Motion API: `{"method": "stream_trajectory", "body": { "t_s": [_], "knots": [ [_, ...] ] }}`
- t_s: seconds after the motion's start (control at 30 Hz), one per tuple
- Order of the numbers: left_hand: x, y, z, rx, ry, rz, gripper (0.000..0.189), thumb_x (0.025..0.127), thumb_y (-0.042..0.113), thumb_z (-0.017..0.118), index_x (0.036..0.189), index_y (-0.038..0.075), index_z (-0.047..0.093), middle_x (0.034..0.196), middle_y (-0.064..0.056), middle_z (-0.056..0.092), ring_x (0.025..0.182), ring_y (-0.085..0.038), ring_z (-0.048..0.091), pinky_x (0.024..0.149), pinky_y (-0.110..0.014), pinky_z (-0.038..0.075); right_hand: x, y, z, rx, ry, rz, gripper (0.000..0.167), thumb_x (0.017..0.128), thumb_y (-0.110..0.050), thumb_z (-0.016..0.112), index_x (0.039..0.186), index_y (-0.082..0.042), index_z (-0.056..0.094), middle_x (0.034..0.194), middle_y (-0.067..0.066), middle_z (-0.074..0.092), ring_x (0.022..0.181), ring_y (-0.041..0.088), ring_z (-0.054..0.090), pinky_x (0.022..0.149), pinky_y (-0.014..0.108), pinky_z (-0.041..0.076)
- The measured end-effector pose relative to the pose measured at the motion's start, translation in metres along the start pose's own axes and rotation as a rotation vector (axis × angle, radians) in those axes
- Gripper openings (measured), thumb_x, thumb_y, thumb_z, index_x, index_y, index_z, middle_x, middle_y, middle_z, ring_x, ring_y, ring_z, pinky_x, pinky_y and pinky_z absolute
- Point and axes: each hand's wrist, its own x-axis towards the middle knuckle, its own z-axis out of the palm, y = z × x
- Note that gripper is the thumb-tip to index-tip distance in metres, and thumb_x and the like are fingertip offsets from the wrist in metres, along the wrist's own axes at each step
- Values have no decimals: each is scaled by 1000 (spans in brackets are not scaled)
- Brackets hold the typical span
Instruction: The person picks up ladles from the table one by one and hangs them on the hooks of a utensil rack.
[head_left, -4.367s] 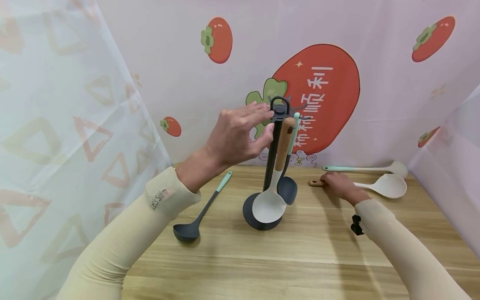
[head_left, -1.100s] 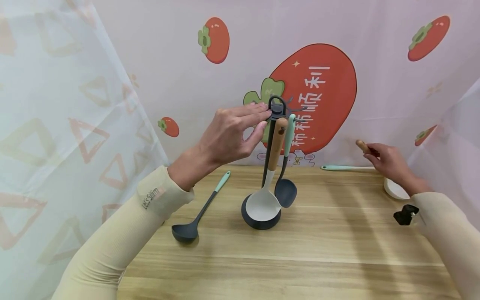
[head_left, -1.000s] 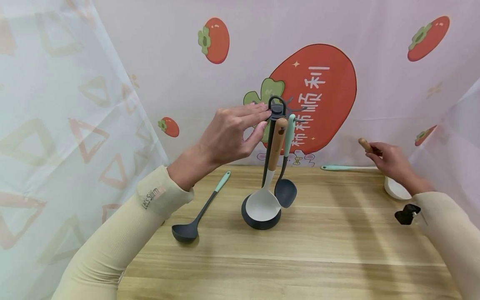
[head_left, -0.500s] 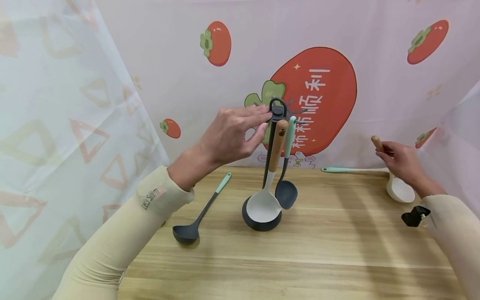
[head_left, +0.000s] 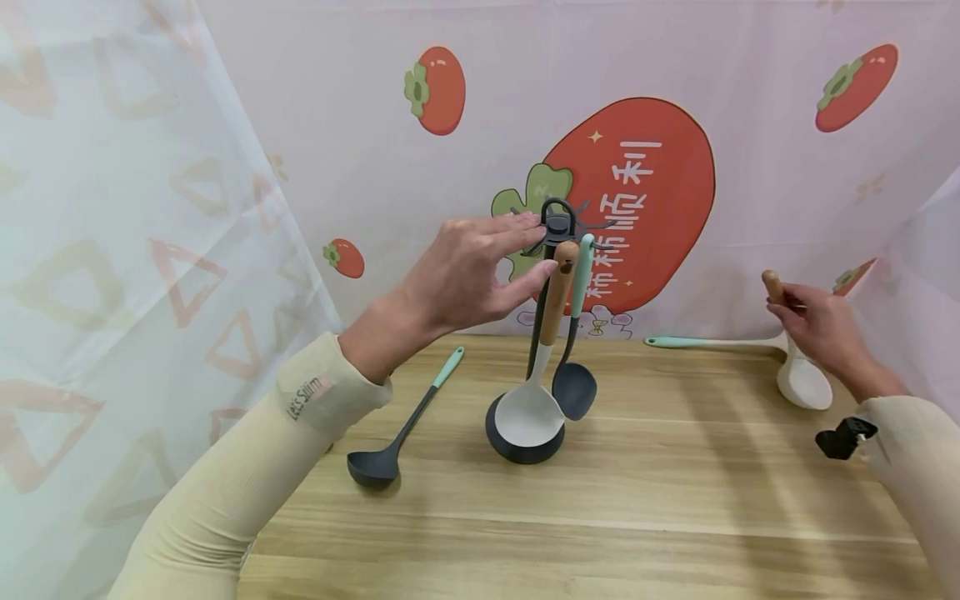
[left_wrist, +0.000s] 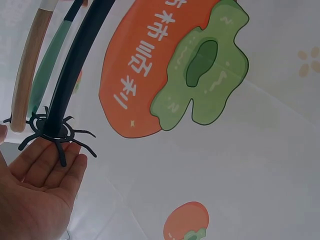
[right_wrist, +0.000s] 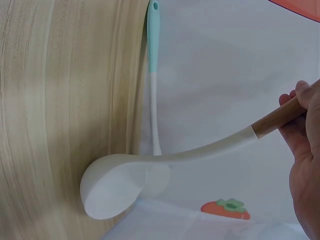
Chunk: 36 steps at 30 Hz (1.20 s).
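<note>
Nearest you on the wooden tabletop point(head_left: 585, 533), the dark ladle with a mint handle point(head_left: 375, 467) lies well apart from the stand, to its left; a low sweep of your left forearm could knock it. Beyond it the black utensil stand point(head_left: 524, 456) is upright, with a white ladle with a wooden handle point(head_left: 529, 417) and a dark spoon with a mint handle point(head_left: 574, 392) hanging close together on its near and right sides. That lopsided load could help tip the stand if your left hand point(head_left: 468, 271) pushes sideways: its fingers lie extended against the hooked top, grasping nothing, and the thumb tip is so near the hung wooden handle that a nudge could unhook it. Whether thumb and handle touch, you cannot tell. To the right, your right hand point(head_left: 821, 329) pinches the wooden handle of a second white ladle point(right_wrist: 112, 187), tilted handle-up, its bowl low over the tabletop; contact there is unclear. With the bowl so far from your fingers, a loose pinch might let it twist or drop. Just behind, along the back edge, lies a white utensil with a mint handle point(head_left: 675, 342), which the ladle's neck could drag if it snags, before the persimmon-print backdrop point(head_left: 487, 50).
</note>
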Motion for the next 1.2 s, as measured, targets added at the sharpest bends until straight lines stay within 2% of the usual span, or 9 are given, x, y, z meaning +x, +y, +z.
{"method": "stream_trajectory", "body": {
  "t_s": [0.6, 0.63, 0.77, 0.83, 0.87, 0.93, 1.03, 1.13, 1.2],
  "knots": [
    [0, -1, 5, -11, 35, 35, 44, 95, 28, 80, 121, -7, 76, 123, -23, 75, 119, -35, 73, 98, -45, 61, -7, 5, -17, 42, 58, 22, 26, 86, 21, 72, 111, 20, 69, 100, 43, 70, 94, -38, 39, 77, -7, 36],
    [-1, -1, 5, -11, 35, 34, 44, 95, 27, 80, 121, -7, 76, 123, -23, 75, 119, -35, 73, 98, -45, 61, -7, 5, -18, 39, 54, 34, 24, 88, 19, 72, 112, 19, 69, 101, 40, 71, 93, -38, 40, 76, -7, 36],
    [-1, -2, 5, -13, 36, 30, 43, 95, 27, 79, 121, -7, 76, 124, -23, 75, 120, -35, 73, 98, -45, 61, -5, 4, -23, 38, 40, 81, 22, 92, 13, 72, 113, 16, 71, 102, -7, 74, 91, -38, 43, 75, -6, 37],
    [-1, -2, 5, -12, 35, 31, 43, 95, 27, 79, 121, -7, 76, 123, -22, 75, 120, -35, 73, 98, -45, 61, -4, 3, -24, 36, 41, 87, 22, 91, 12, 73, 113, 16, 71, 101, -12, 69, 90, -37, 43, 76, -7, 37],
    [-2, -2, 5, -12, 35, 31, 43, 95, 27, 79, 121, -7, 76, 123, -22, 75, 119, -35, 73, 98, -45, 61, -3, 2, -25, 37, 40, 86, 23, 91, 11, 73, 114, 16, 71, 100, -11, 72, 90, -37, 43, 76, -7, 37],
    [-2, -2, 5, -10, 32, 32, 43, 95, 27, 79, 121, -7, 76, 123, -22, 75, 120, -35, 73, 98, -45, 61, -2, -1, -24, 33, 39, 79, 24, 91, 12, 74, 114, 16, 71, 102, 10, 79, 91, -38, 42, 76, -7, 36],
    [-2, -2, 5, -5, 25, 25, 44, 95, 28, 80, 121, -7, 75, 124, -22, 75, 120, -35, 72, 99, -45, 60, 0, -7, -22, 37, 39, 61, 25, 90, 14, 73, 114, 17, 70, 103, 40, 71, 92, -38, 42, 78, -7, 37],
    [-2, -2, 4, 5, 14, 15, 48, 94, 31, 81, 123, -7, 75, 125, -22, 75, 122, -35, 71, 100, -45, 60, 4, -13, -20, 46, 42, 53, 25, 90, 15, 74, 115, 16, 70, 103, 40, 71, 92, -37, 42, 80, -7, 38],
    [-3, -2, 4, 10, 9, 11, 50, 94, 32, 82, 123, -7, 75, 126, -22, 74, 123, -35, 71, 101, -44, 59, 7, -17, -20, 52, 48, 49, 25, 90, 13, 74, 115, 15, 71, 101, 31, 75, 92, -36, 43, 81, -6, 38]
  ]
}}
